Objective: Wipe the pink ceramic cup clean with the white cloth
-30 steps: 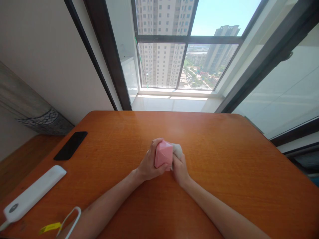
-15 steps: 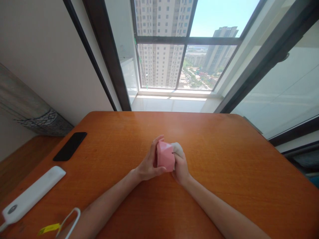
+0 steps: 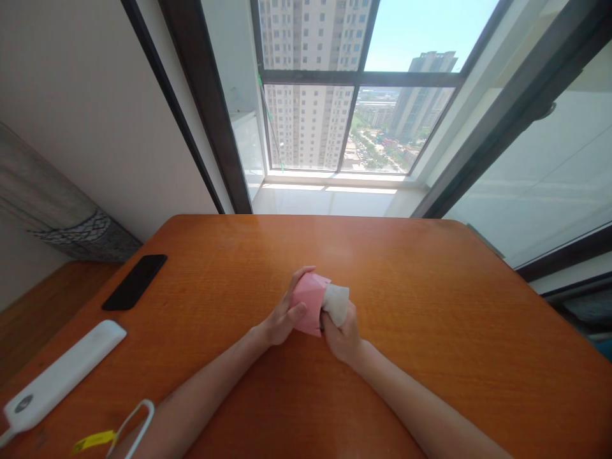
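Over the middle of the orange-brown wooden table (image 3: 430, 287), the left hand (image 3: 281, 320) wraps round a pink, faceted object (image 3: 308, 298), while the right hand (image 3: 347, 338) grips a crumpled white cloth (image 3: 336, 301) touching it. Near the table's left edge lies a flat, black, rectangular phone (image 3: 134, 282).

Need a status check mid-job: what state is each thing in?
Left hand: grip closed on pink object
Right hand: grip closed on white cloth
Pink object: held, tilted
White cloth: bunched
Black phone: flat, dark
White bar: lying flat
White cable: bent
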Demonstrator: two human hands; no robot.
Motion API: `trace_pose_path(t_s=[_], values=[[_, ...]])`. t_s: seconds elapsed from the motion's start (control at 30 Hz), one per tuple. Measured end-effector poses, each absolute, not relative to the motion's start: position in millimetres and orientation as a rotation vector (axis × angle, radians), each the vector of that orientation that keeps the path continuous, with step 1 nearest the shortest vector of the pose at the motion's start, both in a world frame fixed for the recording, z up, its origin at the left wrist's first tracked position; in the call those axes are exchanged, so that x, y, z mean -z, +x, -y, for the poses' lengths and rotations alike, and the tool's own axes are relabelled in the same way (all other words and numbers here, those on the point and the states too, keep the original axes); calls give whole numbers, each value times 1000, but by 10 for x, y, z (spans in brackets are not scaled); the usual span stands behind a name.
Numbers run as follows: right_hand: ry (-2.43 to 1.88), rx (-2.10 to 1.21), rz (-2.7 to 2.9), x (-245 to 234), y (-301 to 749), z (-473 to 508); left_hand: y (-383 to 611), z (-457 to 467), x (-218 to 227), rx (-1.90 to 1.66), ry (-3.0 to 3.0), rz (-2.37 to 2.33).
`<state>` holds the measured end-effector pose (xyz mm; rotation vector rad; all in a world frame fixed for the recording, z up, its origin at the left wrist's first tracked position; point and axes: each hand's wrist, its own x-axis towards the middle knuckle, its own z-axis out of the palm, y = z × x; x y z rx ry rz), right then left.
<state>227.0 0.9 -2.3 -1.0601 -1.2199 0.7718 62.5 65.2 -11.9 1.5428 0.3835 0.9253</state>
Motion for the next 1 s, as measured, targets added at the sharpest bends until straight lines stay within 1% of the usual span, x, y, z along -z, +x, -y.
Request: trace_pose_path(t_s=[0.07, 0.17, 0.37, 0.43, 0.5, 0.57, 0.67, 0.77, 0.87, 0.93, 1.0], values=[[-1064, -755, 1218, 44, 2258, 14, 614, -653, 102, -878, 1512, -375], [-1072, -919, 1012, 20, 2205, -5, 609, -655, 101, -886, 1576, -391], [-890, -1266, 487, -111, 2159, -149, 652, -693, 155, -1099, 1994, -374], [-865, -1355, 384, -118, 2166, -185, 672, -704, 146, -1148, 2094, -400], [-858, -1378, 364, -112, 2165, -197, 685, -705, 123, -1145, 2121, -435], [-878, -1317, 431, -101, 2157, -183, 687, -697, 101, -1144, 2103, -443], [-972, -1129, 685, -65, 2164, -125, 671, -670, 100, -1174, 1988, -406], [-1033, -872, 1055, 6, 2224, -59, 648, -644, 144, -1143, 1774, -344], [-992, -604, 1340, 68, 2281, -11, 631, -634, 188, -1061, 1590, -261], [-1005, -563, 1349, 69, 2275, 7, 623, -635, 197, -1018, 1564, -263], [-1049, -662, 1221, 31, 2235, 9, 617, -644, 191, -1001, 1626, -298]])
